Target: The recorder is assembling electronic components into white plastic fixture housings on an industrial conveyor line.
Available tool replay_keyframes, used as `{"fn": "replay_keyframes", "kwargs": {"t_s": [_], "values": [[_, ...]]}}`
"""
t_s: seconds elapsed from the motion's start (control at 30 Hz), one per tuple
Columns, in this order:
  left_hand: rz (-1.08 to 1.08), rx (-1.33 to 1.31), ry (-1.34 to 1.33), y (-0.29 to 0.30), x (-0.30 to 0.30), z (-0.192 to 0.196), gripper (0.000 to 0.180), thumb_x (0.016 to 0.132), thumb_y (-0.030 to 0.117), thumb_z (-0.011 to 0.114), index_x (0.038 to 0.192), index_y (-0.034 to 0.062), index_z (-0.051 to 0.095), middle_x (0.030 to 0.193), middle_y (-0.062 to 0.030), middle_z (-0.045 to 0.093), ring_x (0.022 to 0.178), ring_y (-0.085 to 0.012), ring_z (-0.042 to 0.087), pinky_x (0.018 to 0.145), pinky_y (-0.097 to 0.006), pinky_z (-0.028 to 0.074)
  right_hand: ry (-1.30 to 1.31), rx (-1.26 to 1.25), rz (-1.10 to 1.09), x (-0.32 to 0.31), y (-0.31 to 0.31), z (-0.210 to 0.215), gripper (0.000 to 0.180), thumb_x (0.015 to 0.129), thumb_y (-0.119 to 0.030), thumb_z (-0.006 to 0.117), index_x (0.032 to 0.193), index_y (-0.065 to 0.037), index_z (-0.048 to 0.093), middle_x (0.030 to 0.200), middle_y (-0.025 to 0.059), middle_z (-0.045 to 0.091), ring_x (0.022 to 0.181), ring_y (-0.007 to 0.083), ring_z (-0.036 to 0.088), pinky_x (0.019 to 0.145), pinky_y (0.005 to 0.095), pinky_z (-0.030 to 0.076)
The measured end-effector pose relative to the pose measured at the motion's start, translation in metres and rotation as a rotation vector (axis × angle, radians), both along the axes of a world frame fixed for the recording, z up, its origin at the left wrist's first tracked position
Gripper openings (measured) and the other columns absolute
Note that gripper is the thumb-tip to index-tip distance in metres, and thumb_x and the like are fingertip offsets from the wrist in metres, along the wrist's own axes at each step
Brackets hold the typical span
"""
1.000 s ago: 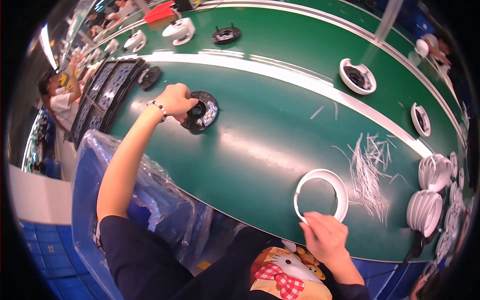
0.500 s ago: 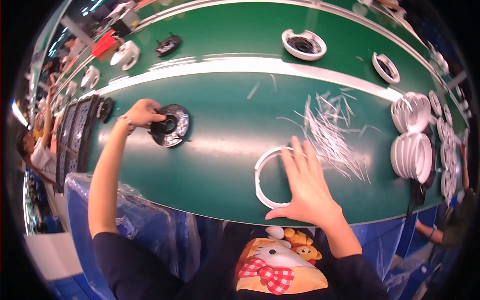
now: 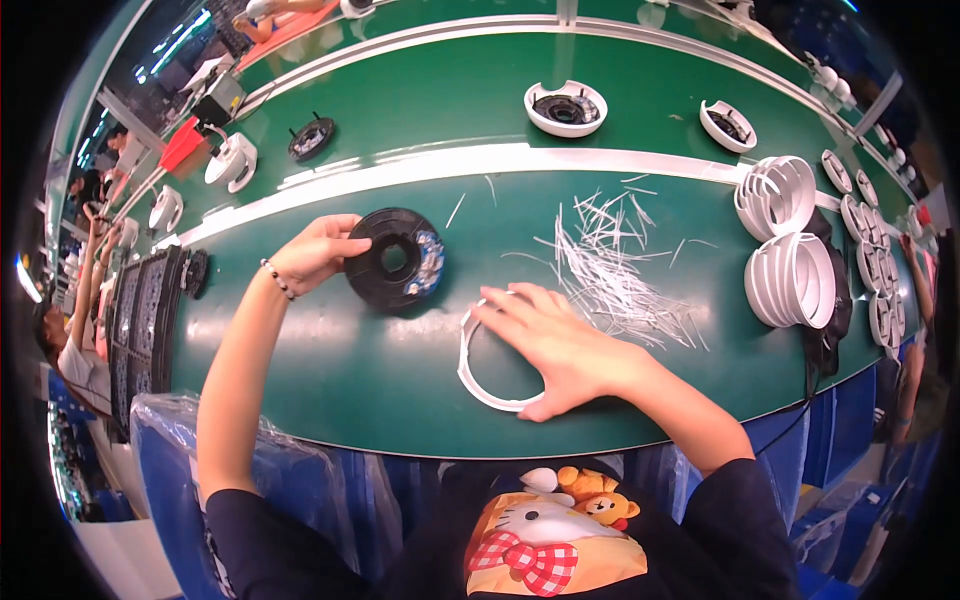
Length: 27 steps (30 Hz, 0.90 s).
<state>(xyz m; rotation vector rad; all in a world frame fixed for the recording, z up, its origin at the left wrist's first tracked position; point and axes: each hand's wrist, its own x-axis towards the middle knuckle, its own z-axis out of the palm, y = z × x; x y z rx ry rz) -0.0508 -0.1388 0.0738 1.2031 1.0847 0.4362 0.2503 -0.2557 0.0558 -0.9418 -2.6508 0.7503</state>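
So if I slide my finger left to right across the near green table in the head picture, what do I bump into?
Black tray → small black part → left hand → black disc it holds → white ring → pile of thin white strips → stacked white rings.

bright light leaves a soft, hazy glare on the green desk (image 3: 330, 385). fisheye distortion bends straight edges near black corners.

No readable text, labels, numbers or signs.
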Motion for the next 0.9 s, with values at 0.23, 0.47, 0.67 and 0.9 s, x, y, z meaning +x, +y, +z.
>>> {"fn": "replay_keyframes", "kwargs": {"t_s": [0.23,0.47,0.67,0.9], "values": [[0.239,0.177,-0.337,-0.022,0.105,0.000,0.024,0.087,0.007,0.043,0.109,0.0001,0.043,0.101,-0.0102,0.056,0.089,-0.0183,0.057,0.076,-0.034,0.050,1.353,-0.276,-0.727,0.023,0.030,0.024,0.094,0.055,-0.021,0.078,0.126,0.004,0.022,0.117,0.0154,0.040,0.106,0.0223,0.045,0.084,0.0313,0.043],[0.307,-0.120,-0.993,-0.052,0.167,-0.034,0.044,0.088,0.032,0.033,0.121,0.0022,0.038,0.119,-0.0132,0.045,0.110,-0.0256,0.043,0.095,-0.041,0.034,0.605,0.273,-0.816,-0.002,0.032,-0.014,0.104,0.053,-0.038,0.078,0.128,0.005,0.020,0.127,0.0272,0.026,0.118,0.0359,0.029,0.097,0.0424,0.026],[0.162,-0.348,-1.072,-0.049,0.142,-0.042,0.079,0.077,0.067,0.028,0.120,0.0020,0.041,0.115,-0.0162,0.048,0.103,-0.0284,0.049,0.090,-0.042,0.040,0.452,0.206,-0.679,-0.019,0.018,-0.010,0.112,0.047,-0.044,0.079,0.128,0.004,0.019,0.131,0.0315,0.016,0.120,0.0408,0.021,0.097,0.0472,0.022],[0.226,-0.407,-0.988,-0.048,0.136,-0.050,0.057,0.083,0.048,0.036,0.115,0.0021,0.044,0.110,-0.0167,0.051,0.099,-0.0271,0.052,0.083,-0.041,0.046,0.436,0.119,-0.605,-0.011,0.024,-0.011,0.117,0.045,-0.037,0.081,0.131,0.004,0.012,0.129,0.0261,0.021,0.119,0.0373,0.024,0.097,0.0437,0.025]]}}
